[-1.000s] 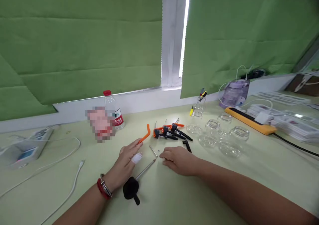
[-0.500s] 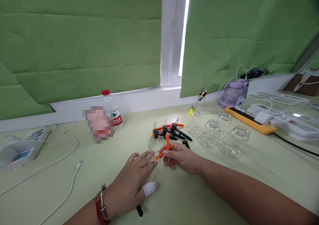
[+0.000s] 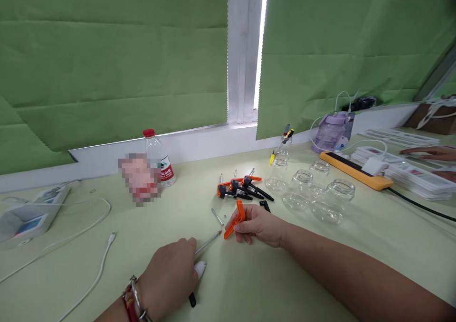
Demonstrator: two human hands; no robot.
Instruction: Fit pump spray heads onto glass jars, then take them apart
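Observation:
My right hand [image 3: 254,224] pinches a bent orange plastic piece [image 3: 238,217], like a clamp part, just above the table. My left hand [image 3: 173,267] is curled low over the table, a white wrap on its thumb. From its fingers sticks a thin metal screwdriver [image 3: 208,242], its dark tip close to the orange piece; the handle is hidden. A black end [image 3: 192,299] shows below that palm; I cannot tell whether it belongs to the same tool. Between the hands lie a metal pin [image 3: 217,217] and a tiny nut-like bit [image 3: 224,216]. A black piece [image 3: 265,206] lies behind my right hand.
Several orange and black clamps [image 3: 242,188] lie behind my hands. Glass jars [image 3: 333,203] stand at right, near an orange power strip [image 3: 352,170] and stacked white frames [image 3: 420,179]. A water bottle [image 3: 166,167] and white cable [image 3: 103,260] are left. Another person's hand [image 3: 423,152] is far right.
My left hand has drawn back from the orange piece towards me, its fingers now curled, and the screwdriver shaft has come into view. Another person's hands have appeared at far right.

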